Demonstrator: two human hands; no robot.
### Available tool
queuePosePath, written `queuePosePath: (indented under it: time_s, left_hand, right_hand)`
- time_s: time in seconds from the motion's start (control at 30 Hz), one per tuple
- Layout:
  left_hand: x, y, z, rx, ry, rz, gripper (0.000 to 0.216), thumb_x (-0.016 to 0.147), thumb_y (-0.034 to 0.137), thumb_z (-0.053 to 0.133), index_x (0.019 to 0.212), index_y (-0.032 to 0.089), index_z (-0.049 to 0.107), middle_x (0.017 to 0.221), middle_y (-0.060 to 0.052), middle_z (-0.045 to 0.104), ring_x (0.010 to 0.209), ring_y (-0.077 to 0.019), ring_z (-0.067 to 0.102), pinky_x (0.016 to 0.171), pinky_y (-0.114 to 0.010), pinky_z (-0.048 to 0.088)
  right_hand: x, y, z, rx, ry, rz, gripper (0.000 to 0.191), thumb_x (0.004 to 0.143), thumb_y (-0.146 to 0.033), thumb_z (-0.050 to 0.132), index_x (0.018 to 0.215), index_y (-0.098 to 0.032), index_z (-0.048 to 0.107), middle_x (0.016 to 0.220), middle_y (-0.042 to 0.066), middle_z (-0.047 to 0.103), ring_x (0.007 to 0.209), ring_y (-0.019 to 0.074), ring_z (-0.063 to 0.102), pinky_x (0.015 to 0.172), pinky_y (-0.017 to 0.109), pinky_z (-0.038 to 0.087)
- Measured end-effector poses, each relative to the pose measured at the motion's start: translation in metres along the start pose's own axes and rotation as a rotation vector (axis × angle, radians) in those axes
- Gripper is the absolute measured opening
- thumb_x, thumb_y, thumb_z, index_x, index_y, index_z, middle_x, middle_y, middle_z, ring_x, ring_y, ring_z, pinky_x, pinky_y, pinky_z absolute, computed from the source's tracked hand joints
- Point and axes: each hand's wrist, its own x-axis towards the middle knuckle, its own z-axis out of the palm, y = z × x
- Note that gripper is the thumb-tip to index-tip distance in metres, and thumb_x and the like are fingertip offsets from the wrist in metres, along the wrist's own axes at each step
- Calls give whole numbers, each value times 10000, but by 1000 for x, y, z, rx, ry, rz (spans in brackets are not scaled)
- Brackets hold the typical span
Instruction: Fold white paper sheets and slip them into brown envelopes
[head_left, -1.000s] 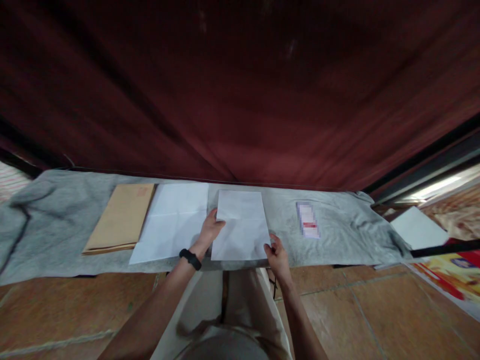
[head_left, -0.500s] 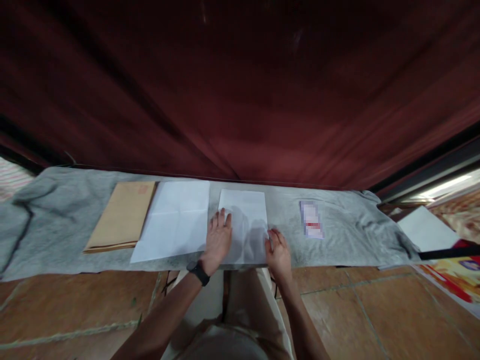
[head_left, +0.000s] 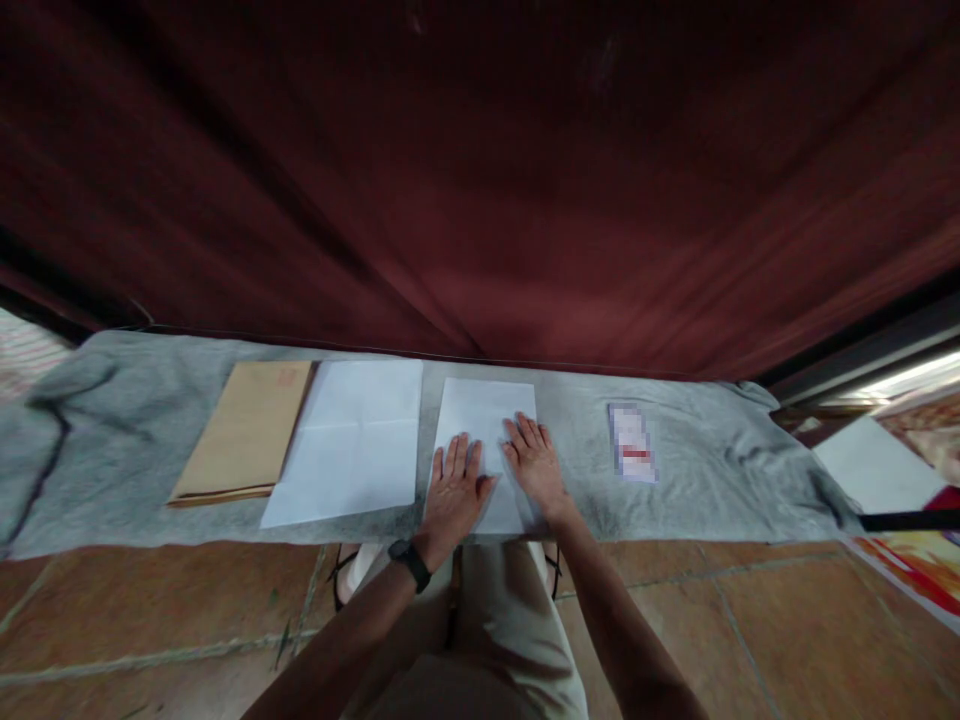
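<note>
A white sheet of paper (head_left: 480, 405) lies in front of me on the grey cloth, its long side running away from me. Flat on its lower left part rests my left hand (head_left: 454, 490), fingers spread, a dark watch on the wrist. My right hand (head_left: 534, 460) is laid over the sheet's right side, fingers stretched out and apart. Left of this sheet lies more white paper (head_left: 356, 430) with crease lines across it. Beside that is a stack of brown envelopes (head_left: 244, 425), partly touching the white paper.
The grey cloth (head_left: 712, 450) covers a narrow bench or table. A small blurred packet or card (head_left: 632, 443) with a red band lies to the right. A dark red curtain (head_left: 480, 200) hangs behind. Tiled floor (head_left: 675, 610) shows below; a colourful printed sheet (head_left: 911, 570) is at far right.
My right hand has moved from the sheet's right edge up onto its surface and flattened out. My left hand has slid slightly towards me and to the right.
</note>
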Motion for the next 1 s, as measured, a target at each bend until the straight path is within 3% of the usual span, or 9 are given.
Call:
queuePosePath:
  time_s: [0.27,0.4,0.6,0.87,1.0]
  left_hand:
    - [-39,-2,-19,78,-79,160,604,974,544,483,1498,243,471,1621,-110,353,1516,-366,255,1209,-652,184]
    - [-51,-3,-25,99,-120,251,661,942,570,534,1528,288,416,1648,-88,301,1530,-371,206,1203,-689,136]
    - [-52,-3,-24,123,-142,260,663,943,549,541,1538,293,397,1647,-104,303,1525,-383,215,1188,-714,133]
    - [-49,-3,-30,146,-155,272,580,957,448,563,1507,306,446,1629,-101,344,1505,-378,276,1172,-693,227]
    - [-50,-7,-35,135,-174,289,538,967,386,561,1491,317,468,1612,-100,380,1489,-363,322,1171,-662,267]
  right_hand:
    - [8,31,-7,-99,27,90,502,1054,-377,395,1520,-196,439,1582,123,418,1471,286,358,1209,512,240]
    - [-6,17,-9,-79,72,94,507,1053,-333,382,1524,-150,423,1597,144,384,1482,298,339,1205,529,254]
    - [-51,-19,-5,-1,-44,-177,479,1051,-354,405,1515,-241,444,1603,72,392,1480,249,361,1225,479,267]
    - [-51,-2,-17,19,-15,-56,475,1044,-327,425,1500,-202,465,1567,110,444,1462,269,395,1206,508,315]
    - [-73,-6,-22,80,-46,-111,480,1030,-316,452,1492,-187,470,1545,128,471,1453,266,411,1208,528,318]
